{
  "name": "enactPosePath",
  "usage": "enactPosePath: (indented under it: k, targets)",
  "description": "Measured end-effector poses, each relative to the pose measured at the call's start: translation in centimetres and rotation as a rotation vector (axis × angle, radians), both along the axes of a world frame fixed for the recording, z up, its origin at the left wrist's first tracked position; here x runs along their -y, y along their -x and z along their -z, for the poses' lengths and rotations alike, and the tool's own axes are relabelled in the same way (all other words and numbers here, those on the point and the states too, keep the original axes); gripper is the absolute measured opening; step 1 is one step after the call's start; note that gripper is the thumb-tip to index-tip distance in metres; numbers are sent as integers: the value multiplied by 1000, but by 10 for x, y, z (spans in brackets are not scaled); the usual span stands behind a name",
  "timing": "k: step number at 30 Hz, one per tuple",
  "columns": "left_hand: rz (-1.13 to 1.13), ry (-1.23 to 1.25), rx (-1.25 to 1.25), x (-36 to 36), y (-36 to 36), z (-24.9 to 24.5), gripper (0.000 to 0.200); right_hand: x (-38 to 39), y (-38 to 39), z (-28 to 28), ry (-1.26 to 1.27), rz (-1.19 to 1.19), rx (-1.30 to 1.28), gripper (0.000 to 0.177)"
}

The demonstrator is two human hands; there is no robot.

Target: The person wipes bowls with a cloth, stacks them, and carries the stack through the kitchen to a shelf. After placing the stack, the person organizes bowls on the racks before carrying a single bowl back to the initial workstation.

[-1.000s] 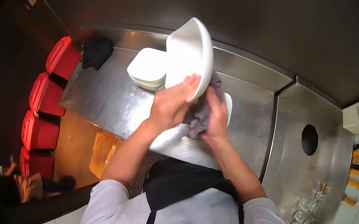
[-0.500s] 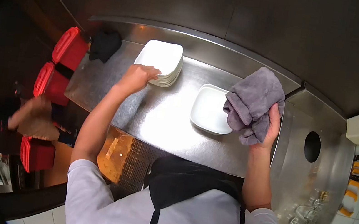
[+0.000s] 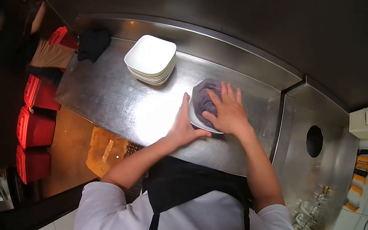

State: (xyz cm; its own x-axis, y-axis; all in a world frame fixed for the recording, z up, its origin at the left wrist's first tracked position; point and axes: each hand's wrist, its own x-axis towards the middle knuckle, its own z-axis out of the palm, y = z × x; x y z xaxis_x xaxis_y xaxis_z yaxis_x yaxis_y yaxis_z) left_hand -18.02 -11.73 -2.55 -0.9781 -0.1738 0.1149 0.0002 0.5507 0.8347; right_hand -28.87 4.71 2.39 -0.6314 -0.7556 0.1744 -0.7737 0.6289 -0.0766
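Note:
On the steel counter (image 3: 110, 71), a white square dish (image 3: 193, 115) sits in front of me. My left hand (image 3: 183, 126) is at its lower left edge, thumb and fingers spread around the rim. A grey cloth (image 3: 206, 97) lies bunched inside the dish, covering most of its inner surface. Spread over the cloth, my right hand (image 3: 228, 111) presses it into the dish with its fingers apart. A stack of several white square dishes (image 3: 150, 58) stands to the left, touched by neither hand.
A black cloth (image 3: 93, 45) lies at the counter's left end. Red lidded bins (image 3: 37, 128) and another person (image 3: 51, 55) are beyond it. To the right are a steel surface with a round hole (image 3: 314, 141), several glasses (image 3: 309, 212) and a white dispenser (image 3: 364, 122).
My left hand has left the stack and moved right to the single dish. My right hand has brought the grey cloth down into that dish. The other person has moved up along the bins.

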Motion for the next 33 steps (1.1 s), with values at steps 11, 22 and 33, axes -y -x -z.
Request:
enactPosePath:
  k: [11,22,33]
  targets:
    - [-4,-155,-118,4,5,24,133,12,-11,-36,461,-104,1117,67]
    - [-33,-84,8,-7,1,2,137,19,-23,-27,235,141,783,58]
    - [499,899,-59,8,15,-59,61,-86,2,-32,1650,-12,1425,71]
